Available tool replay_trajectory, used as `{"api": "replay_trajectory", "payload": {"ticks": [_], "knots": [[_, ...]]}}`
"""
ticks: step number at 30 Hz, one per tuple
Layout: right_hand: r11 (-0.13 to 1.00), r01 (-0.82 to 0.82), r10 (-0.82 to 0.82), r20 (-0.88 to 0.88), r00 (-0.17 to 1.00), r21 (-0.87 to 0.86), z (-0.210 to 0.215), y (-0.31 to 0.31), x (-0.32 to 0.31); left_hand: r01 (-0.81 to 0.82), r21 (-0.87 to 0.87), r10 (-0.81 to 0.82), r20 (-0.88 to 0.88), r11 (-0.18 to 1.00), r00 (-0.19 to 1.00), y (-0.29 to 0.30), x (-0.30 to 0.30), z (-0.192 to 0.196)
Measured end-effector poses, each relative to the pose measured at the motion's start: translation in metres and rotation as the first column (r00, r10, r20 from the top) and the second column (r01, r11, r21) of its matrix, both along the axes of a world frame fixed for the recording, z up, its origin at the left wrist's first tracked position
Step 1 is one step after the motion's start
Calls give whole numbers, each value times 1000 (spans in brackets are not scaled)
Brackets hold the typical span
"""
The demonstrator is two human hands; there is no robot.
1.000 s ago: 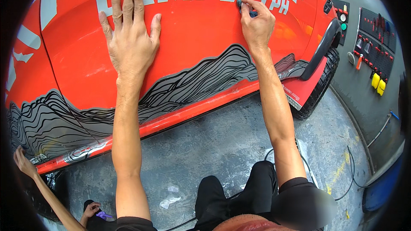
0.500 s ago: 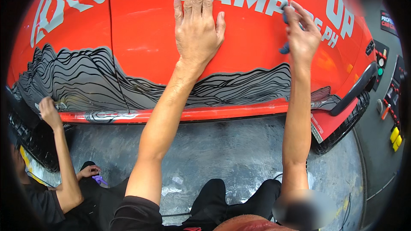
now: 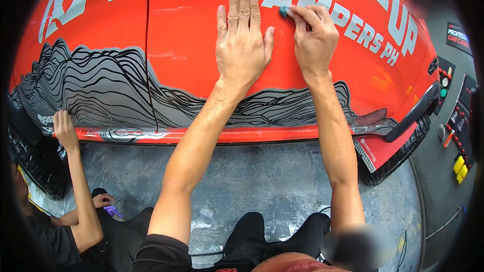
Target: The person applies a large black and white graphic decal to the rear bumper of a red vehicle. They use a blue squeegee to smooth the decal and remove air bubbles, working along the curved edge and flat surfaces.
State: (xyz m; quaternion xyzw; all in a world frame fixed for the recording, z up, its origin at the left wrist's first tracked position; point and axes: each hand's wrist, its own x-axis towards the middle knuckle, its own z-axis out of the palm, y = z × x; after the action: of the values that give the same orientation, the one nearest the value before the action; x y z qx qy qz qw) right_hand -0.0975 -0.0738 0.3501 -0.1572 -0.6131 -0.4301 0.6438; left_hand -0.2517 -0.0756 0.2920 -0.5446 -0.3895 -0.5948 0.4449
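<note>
Pinching a small blue-green pad [image 3: 283, 12], partly hidden by its curled fingers, the right hand [image 3: 316, 38] is at the red door [image 3: 186, 63], well above the lower edge. Nearer the door's left edge, the left hand [image 3: 242, 45] lies flat, thumb spread, nothing visibly held, covering part of the pale gray capitals [image 3: 353, 28], whose larger upper line is cut off. Whether the pad touches the paint is unclear.

Rt side: grey wall [image 3: 436, 186] w/ dk sign [image 3: 459, 38] up top, blk pegboard [image 3: 470, 96] below, org-handled tool [image 3: 448, 139] + 2 ylw items [image 3: 458, 164] nr its lower end. Worn blue-grey flr [image 3: 282, 181]: whitish scrap [image 3: 204, 215], blk cable [image 3: 403, 254] lower rt. Lower L: co-worker in blk [image 3: 48, 236], purple item [image 3: 113, 211] beside.
</note>
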Motion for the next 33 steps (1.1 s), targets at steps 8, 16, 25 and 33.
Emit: {"api": "replay_trajectory", "payload": {"ticks": [8,16,25,33], "knots": [[1000,4,-5,37,999,16,18,-4,-6,-12,-16,12,-7,1000,1000,1,-2,-4],[999,37,-36,50,998,-32,21,-15,-5,38,8,-38,8,999,999,-3,-2,1],[766,-467,435,-179,882,-441,-12,-48,-13,523,112,-509,-136,845,850,-1,-20,-6],[342,-666,560,-425,711,-663,-27,-60,-19,773,112,-764,-121,624,634,-7,-25,-9]]}}
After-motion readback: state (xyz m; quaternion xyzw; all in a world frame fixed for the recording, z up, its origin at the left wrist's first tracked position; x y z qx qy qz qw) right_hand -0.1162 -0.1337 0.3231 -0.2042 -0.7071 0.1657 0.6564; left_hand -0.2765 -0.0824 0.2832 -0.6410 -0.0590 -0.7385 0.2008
